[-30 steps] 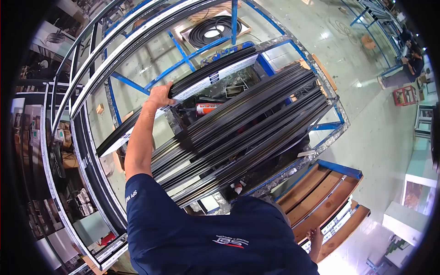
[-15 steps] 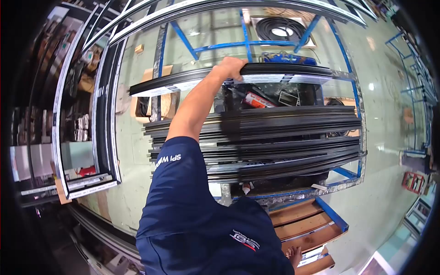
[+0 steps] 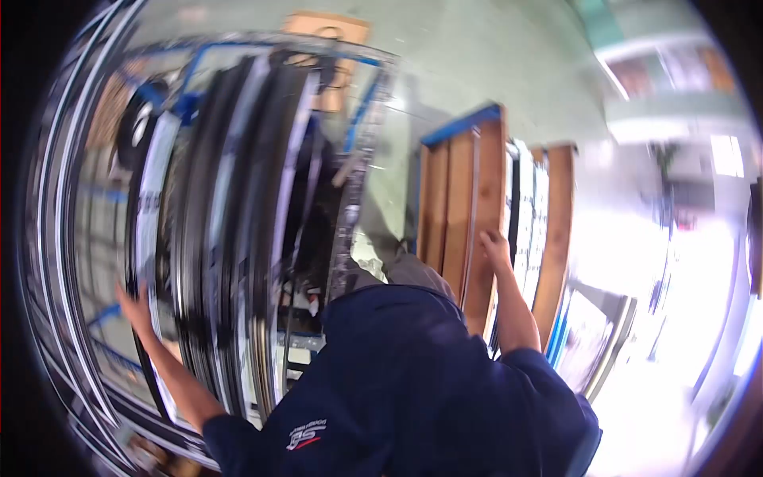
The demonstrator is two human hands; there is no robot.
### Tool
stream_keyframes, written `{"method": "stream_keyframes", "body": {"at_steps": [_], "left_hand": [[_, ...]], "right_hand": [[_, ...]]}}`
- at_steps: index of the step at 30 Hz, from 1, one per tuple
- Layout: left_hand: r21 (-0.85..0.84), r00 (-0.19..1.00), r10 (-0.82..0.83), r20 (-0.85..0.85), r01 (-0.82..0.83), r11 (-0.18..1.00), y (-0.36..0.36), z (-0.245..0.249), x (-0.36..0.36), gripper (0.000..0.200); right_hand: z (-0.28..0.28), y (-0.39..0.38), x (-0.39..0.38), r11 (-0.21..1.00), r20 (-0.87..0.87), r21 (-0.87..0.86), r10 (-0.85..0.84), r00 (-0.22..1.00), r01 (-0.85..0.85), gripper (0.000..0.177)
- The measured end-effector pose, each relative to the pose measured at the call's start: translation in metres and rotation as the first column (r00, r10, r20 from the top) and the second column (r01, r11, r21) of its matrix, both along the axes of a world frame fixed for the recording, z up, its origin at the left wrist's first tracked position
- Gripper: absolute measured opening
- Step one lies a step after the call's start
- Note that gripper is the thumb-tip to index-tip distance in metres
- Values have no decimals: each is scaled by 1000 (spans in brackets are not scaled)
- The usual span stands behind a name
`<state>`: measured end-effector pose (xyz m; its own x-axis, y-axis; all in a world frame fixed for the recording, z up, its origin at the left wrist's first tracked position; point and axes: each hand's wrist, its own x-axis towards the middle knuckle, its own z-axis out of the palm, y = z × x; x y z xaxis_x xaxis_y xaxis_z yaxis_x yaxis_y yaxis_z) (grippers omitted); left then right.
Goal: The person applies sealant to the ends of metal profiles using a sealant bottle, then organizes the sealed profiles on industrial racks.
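One white-sided bundle [image 3: 152, 199], parallel to bench [image 3: 350, 219] near edge, left hand [image 3: 137, 308] astride, right hand [image 3: 494, 245] at brown board [image 3: 482, 191], grips blurred, unclear

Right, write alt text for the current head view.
Blurred view down on a person in a navy shirt, arms spread: left hand at a long black-and-white strip on a rack of dark strips, right hand at brown boards with a blue end piece.

Navy shirt [image 3: 445, 374] with a white-and-red logo [image 3: 307, 435], brown boards [image 3: 480, 215], black strips [image 3: 213, 215], blue-tipped crate [image 3: 463, 125], pale green floor [image 3: 445, 56]!
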<state>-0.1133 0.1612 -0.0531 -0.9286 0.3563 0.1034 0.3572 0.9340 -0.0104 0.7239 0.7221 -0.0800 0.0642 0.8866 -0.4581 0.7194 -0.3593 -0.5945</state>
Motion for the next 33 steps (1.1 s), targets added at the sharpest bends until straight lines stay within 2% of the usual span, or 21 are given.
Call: {"method": "stream_keyframes", "body": {"at_steps": [1,2,3,4,6,8,10,12,14,16,18,19,21,22,23,24,26,28,30,32,33], "left_hand": [[146,997,-66,-27,69,987,-5,-1,3,105],[307,960,-201,-192,254,917,14,18,37,94],[301,967,-171,-186,222,927,42,48,75,81],[326,943,-191,-272,277,904,26,30,73,75],[347,995,-62,-83,87,934,31,45,101,65],[531,1000,7,-23,6,847,99,90,170,57],[532,1000,-12,0,10,847,136,104,198,57],[480,999,-41,11,31,877,182,127,231,57],[418,995,-98,24,79,905,235,151,261,57],[398,986,-126,108,73,915,293,165,292,57],[422,965,-122,232,13,906,359,154,324,54],[371,942,-239,235,140,918,391,149,348,52],[379,837,-470,279,354,855,457,131,402,49],[439,753,-586,301,436,786,492,120,429,49],[470,705,-580,409,382,796,521,114,462,50],[491,642,-571,511,327,807,545,111,496,50],[650,435,-734,522,354,672,578,81,545,53],[473,355,-715,602,564,677,607,81,599,56],[632,205,-747,632,420,651,614,55,643,58],[595,88,-700,709,460,659,616,49,677,55],[561,50,-656,753,472,680,617,45,691,54]], "right_hand": [[-54,1,44,965,85,263,-15,996,-7,52],[-30,-4,41,972,31,202,-130,991,121,58],[-27,-5,50,957,102,245,-184,978,155,60],[-32,-5,63,941,169,283,-237,957,183,61],[-59,2,103,927,267,297,-311,912,229,61],[-98,10,154,914,328,257,-387,862,313,64],[-120,13,189,891,406,293,-444,799,346,68],[-130,22,228,906,456,144,-417,786,398,83],[-162,25,268,920,645,268,-391,656,285,79],[-154,40,299,951,300,-59,-273,914,303,75],[-169,46,295,995,72,22,-98,993,97,82],[-173,49,281,994,159,-109,-6,987,24,89],[-193,36,249,997,49,-29,76,996,-75,116],[-189,36,226,988,82,-110,117,990,-108,127],[-180,33,204,972,215,-194,174,961,-132,127],[-183,28,186,994,281,-102,56,958,-28,123],[-170,31,176,996,297,-50,-60,953,78,127],[-161,31,180,999,273,-27,-29,962,37,119],[-169,35,190,996,238,-17,-80,968,86,109],[-201,33,196,973,176,-41,-218,960,228,97],[-191,36,195,962,163,8,-272,948,274,81]]}}
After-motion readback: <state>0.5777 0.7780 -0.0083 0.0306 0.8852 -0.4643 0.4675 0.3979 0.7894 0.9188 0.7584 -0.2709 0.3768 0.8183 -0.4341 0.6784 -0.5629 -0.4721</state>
